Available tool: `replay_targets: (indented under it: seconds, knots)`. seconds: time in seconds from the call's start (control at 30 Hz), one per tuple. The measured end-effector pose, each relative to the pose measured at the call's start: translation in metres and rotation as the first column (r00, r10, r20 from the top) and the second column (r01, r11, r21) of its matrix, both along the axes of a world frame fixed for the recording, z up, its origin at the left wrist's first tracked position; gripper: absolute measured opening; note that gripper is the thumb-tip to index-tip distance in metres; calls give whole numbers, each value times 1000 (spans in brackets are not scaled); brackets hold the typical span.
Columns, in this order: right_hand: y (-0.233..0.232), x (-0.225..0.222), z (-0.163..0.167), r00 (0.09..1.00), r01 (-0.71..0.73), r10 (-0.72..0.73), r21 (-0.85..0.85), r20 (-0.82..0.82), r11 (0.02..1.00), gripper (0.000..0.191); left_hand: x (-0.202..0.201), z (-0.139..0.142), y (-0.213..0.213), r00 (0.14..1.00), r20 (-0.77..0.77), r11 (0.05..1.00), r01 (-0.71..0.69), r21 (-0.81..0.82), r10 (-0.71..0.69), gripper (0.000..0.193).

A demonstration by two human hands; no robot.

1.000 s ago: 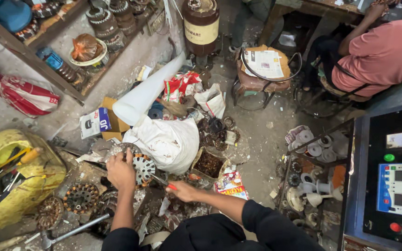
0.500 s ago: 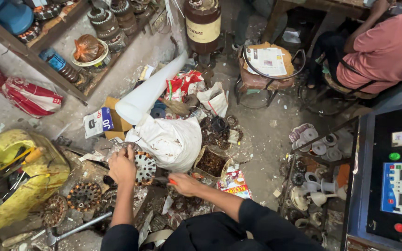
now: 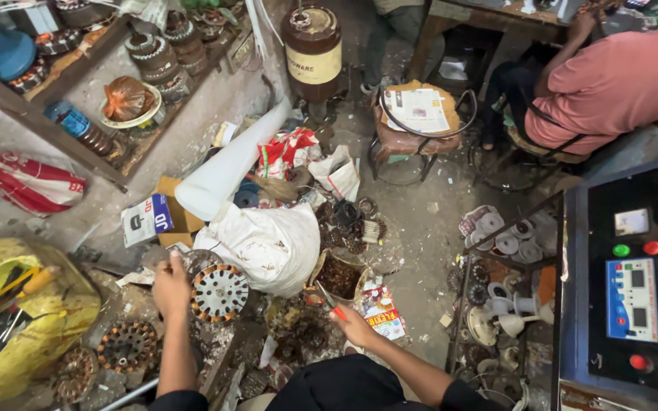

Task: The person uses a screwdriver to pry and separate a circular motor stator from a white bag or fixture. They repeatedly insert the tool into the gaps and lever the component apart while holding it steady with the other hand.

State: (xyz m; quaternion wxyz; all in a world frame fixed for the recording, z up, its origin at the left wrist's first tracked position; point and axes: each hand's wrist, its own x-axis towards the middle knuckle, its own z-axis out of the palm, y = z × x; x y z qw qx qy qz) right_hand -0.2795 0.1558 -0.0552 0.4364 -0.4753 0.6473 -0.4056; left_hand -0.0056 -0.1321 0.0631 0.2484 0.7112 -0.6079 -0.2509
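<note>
Left hand (image 3: 170,285) grips the rim of a round, slotted metal disc (image 3: 219,292); right hand (image 3: 353,327) closed around a thin red-handled tool (image 3: 329,301), near a lumpy white cloth sack (image 3: 268,245).

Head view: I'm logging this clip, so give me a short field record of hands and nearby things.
Left hand: grips the rim of the round slotted motor core
Right hand: holds a red-handled tool
Beside core: white sack
Far left: yellow bag
Right: blue control box
Other person: pink-shirted back, seated
</note>
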Motion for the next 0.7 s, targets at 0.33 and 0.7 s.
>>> replay_targets:
  seconds: [0.33, 0.7]
  knots:
    - [-22, 47, 13, 694, -93, 63, 3, 717, 996, 33, -23, 15, 65, 750, -652, 991, 129, -19, -110, 46]
    - [-47, 122, 43, 466, -288, 55, 93, 883, 953, 30, -37, -19, 121, 727, -567, 922, 301, -241, -386, 53]
